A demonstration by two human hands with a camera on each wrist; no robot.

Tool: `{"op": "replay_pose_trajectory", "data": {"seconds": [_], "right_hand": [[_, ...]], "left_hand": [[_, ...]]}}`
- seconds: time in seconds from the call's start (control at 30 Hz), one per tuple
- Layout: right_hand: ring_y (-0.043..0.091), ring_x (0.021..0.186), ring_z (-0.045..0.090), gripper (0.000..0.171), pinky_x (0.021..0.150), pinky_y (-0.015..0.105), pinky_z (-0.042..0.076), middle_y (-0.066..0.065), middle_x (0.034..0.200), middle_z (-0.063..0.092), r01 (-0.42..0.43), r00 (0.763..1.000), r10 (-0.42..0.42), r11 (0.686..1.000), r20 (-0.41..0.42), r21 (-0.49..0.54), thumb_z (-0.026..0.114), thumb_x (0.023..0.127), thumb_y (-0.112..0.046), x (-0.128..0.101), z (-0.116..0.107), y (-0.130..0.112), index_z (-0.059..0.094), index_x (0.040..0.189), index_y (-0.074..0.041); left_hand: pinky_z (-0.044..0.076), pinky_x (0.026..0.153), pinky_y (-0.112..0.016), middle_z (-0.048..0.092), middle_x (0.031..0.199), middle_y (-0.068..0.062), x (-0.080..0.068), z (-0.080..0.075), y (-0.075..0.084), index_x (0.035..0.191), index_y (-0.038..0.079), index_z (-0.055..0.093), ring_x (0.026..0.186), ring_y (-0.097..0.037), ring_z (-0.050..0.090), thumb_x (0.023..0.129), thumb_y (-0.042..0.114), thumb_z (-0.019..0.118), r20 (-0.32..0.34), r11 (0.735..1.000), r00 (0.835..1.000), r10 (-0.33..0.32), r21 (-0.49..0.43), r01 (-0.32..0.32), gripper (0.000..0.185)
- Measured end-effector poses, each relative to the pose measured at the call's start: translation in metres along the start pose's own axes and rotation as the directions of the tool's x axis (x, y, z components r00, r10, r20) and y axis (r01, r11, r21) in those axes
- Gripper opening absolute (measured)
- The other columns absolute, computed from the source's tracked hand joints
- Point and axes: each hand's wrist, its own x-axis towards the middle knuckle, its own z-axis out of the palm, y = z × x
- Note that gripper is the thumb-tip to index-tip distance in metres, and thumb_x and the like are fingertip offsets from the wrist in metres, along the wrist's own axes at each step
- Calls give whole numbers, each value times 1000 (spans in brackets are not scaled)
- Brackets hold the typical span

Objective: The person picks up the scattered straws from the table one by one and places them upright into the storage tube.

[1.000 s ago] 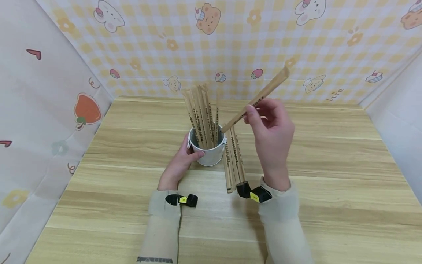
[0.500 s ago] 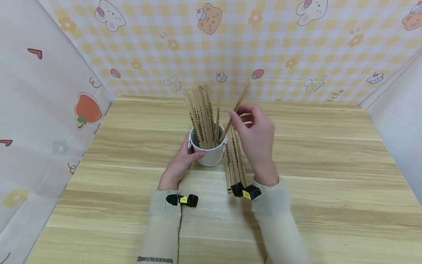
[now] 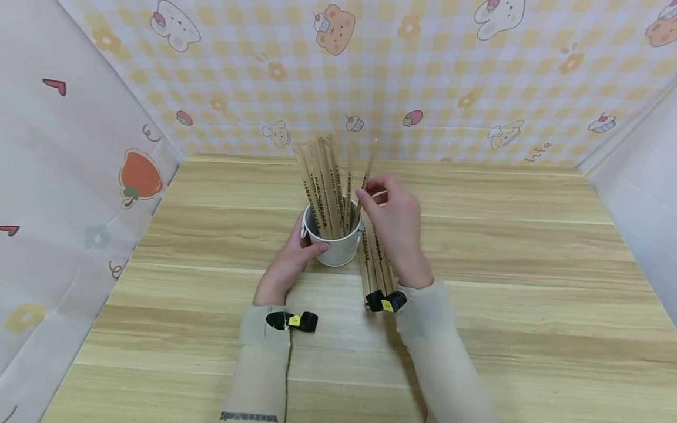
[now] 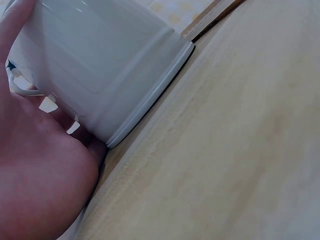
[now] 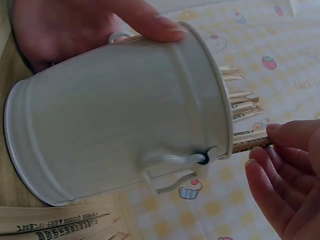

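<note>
light: bright, even | shadows: soft | head: edges bowed | wrists: close-up blur

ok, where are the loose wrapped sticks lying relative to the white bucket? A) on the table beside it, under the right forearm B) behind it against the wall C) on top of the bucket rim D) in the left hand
A: the loose wrapped sticks lie flat on the table just beside the white bucket, under the right forearm.
</note>
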Motion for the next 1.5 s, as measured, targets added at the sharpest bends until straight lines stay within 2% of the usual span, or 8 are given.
{"op": "replay_pose_trajectory", "data": {"seconds": [0.33,0.67,1.1,1.5], "right_hand": [[9,66,57,22,58,22,47,0,79,61,-19,998,21,999,64,-38,66,80,-27,0,8,5,61,90,-8],[8,69,55,22,58,23,46,-4,80,59,-104,980,112,993,163,-57,64,81,-30,0,10,6,62,93,-12],[10,71,55,18,59,24,46,-4,81,59,-61,981,74,995,177,-79,61,84,-24,1,8,8,63,96,-12],[12,71,56,15,62,25,46,0,83,62,-35,988,43,998,146,-56,57,86,-21,1,4,9,64,95,-10]], "left_hand": [[19,105,-36,20,144,-5,0,1,0,142,28,13,129,-19,23,78,10,63,4,1000,1000,10,-5,-10,83],[19,105,-37,21,144,-4,-1,1,2,142,29,13,129,-20,25,78,10,63,1,1000,1000,2,-10,-2,82],[19,105,-38,21,143,-4,0,1,0,142,28,14,129,-20,24,78,9,62,0,1000,1000,10,-15,-10,82],[18,105,-37,21,144,-4,1,1,0,142,27,13,129,-20,24,78,9,63,3,1000,1000,13,-20,-13,83]]}}
